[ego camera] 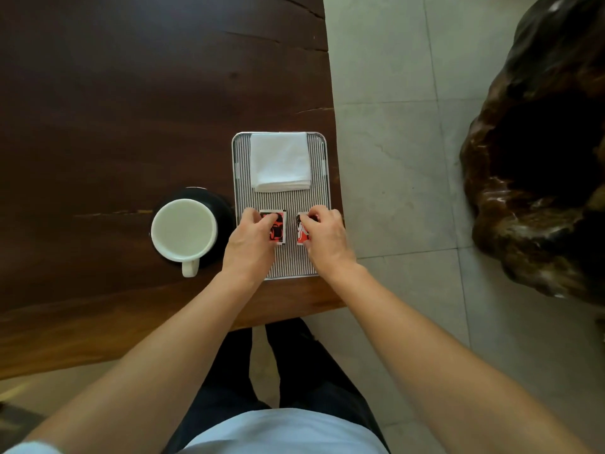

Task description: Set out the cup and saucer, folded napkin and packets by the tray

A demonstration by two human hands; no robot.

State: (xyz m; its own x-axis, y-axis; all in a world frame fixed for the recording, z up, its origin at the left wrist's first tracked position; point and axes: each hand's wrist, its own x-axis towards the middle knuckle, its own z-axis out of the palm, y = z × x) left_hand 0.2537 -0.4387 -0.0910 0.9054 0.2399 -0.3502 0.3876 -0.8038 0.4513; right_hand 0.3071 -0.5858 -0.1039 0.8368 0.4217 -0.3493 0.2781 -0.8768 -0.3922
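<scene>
A metal tray (322, 191) with a striped rack lies near the table's right edge. A folded white napkin (280, 162) rests on its far half. Two red, black and white packets lie side by side on its near half. My left hand (250, 245) has its fingertips curled onto the left packet (279, 229). My right hand (325, 239) has its fingers curled onto the right packet (302, 235). Both packets look flat on the rack. A white cup (184, 231) stands on a dark saucer (220, 204) just left of the tray, handle toward me.
The dark wooden table (131, 93) ends right beside the tray, with grey tiled floor (393, 142) beyond. A large dark polished wood stump (540, 158) stands at the right. My legs and light shirt show below the table's near edge.
</scene>
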